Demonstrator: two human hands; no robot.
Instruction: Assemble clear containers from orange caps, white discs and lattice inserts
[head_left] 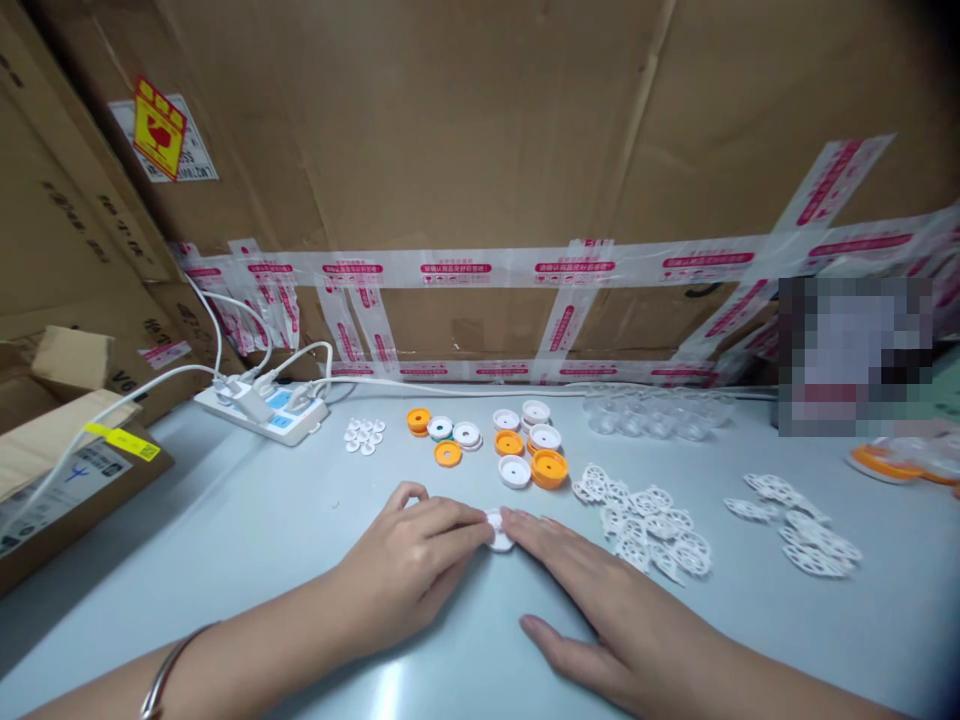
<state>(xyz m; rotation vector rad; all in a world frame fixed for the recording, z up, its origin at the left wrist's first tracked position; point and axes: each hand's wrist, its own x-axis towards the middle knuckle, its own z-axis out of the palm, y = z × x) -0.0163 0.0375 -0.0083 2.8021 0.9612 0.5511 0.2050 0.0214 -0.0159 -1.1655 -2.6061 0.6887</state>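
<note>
Resting on the grey-blue table [247,530], a small white disc [499,540] is caught right between the two hands, with its left edge met by the fingertips of the left hand [416,555] and its right edge covered by the fingertips of the right hand [611,600]! On the left, the fingers are bent and bunched towards the piece, though whether it is truly pinched cannot be told, as the thumb is hidden. On the right, the hand is stretched flat, fingers together, thumb spread well apart and nearer the wearer. The disc is partly hidden by both. Just beyond it, orange and white round parts [550,468] are seen grouped, and beside the right hand, white openwork pieces [645,520] are heaped. Farther left, small white pieces [364,437] are clustered, with a power strip [289,428] placed behind them
</note>
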